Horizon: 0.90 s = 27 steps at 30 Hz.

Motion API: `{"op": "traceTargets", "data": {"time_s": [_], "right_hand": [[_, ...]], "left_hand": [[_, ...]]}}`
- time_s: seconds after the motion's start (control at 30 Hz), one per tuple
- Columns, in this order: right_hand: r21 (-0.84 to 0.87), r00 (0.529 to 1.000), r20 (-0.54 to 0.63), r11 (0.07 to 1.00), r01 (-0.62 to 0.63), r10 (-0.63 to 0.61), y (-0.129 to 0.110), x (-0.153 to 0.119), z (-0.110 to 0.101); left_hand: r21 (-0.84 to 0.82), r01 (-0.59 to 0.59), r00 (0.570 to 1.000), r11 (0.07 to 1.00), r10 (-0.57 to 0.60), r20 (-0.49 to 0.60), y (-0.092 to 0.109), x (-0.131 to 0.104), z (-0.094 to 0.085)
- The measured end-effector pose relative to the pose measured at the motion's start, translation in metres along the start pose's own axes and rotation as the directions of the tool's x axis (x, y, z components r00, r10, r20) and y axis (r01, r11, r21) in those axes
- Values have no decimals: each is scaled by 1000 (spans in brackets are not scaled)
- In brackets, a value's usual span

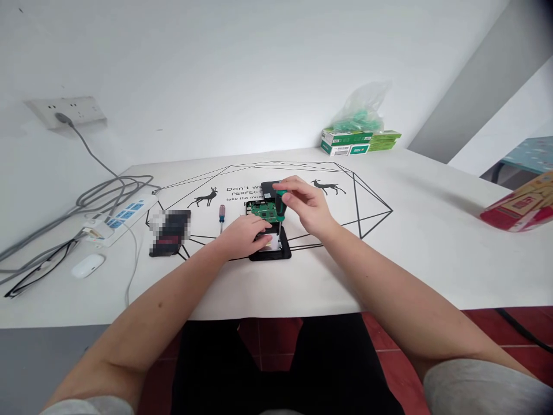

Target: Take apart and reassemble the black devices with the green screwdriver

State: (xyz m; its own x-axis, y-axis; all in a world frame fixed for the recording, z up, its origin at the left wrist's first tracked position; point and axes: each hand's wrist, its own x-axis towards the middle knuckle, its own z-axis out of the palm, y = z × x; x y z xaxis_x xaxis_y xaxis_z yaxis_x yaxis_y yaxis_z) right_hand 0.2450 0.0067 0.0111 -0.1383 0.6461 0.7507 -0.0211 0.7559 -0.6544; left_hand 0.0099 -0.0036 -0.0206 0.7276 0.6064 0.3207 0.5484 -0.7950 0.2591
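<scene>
An opened black electronic device point(285, 252) lies on the white table in front of me, with a green circuit board point(268, 212) and a silvery panel inside. My left hand point(244, 235) grips its left side, fingers over the board's lower edge and thumb near the silvery panel. Pinched upright in my right hand point(307, 207) is a green-and-black screwdriver point(280, 206); its tip points down at the device's right edge. Whether the tip sits in a screw is too small to tell. Behind the board lies a black cover point(268, 188), partly hidden by my right hand.
A second screwdriver point(222, 214) and a pixelated dark object point(171, 233) lie left of the device. Farther left are a power strip point(125, 218) with coiled cables, a white earphone case point(88, 266) and glasses point(41, 268). Green boxes point(348, 141) stand against the wall; a red package point(518, 207) stands right.
</scene>
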Motion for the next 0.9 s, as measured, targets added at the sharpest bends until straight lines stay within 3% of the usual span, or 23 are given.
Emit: {"op": "traceTargets", "data": {"time_s": [0.13, 0.3, 0.47, 0.53, 0.67, 0.77, 0.83, 0.9], "right_hand": [[30, 995, 5, 995, -99, 98, 6, 3, 2], [-23, 996, -74, 999, -41, 39, 9, -3, 8], [-243, 983, -159, 968, 54, -94, 11, -11, 12], [-288, 978, -185, 957, 35, -92, 13, -12, 14], [-294, 977, -206, 948, -117, 57, 19, -8, 9], [-340, 936, -321, 906, -254, 142, 29, 2, -8], [-414, 871, -417, 799, -436, 259, 38, 8, -25], [-552, 802, -410, 582, -597, 433, 47, 13, -39]], "left_hand": [[11, -7, 1000, 1000, 7, 23, 4, 2, 3], [-9, -20, 998, 1000, 20, 56, 12, 4, 2], [-5, -23, 992, 1000, 23, 120, 16, 3, -1], [-29, -2, 992, 1000, 5, 129, 16, 3, -2], [-104, 32, 990, 994, -17, 140, 15, 4, -1], [-128, 47, 992, 991, -32, 119, 13, 6, 1], [-157, 81, 993, 984, -66, 97, 12, 6, 2], [-235, 136, 989, 963, -118, 87, 13, 5, 1]]}}
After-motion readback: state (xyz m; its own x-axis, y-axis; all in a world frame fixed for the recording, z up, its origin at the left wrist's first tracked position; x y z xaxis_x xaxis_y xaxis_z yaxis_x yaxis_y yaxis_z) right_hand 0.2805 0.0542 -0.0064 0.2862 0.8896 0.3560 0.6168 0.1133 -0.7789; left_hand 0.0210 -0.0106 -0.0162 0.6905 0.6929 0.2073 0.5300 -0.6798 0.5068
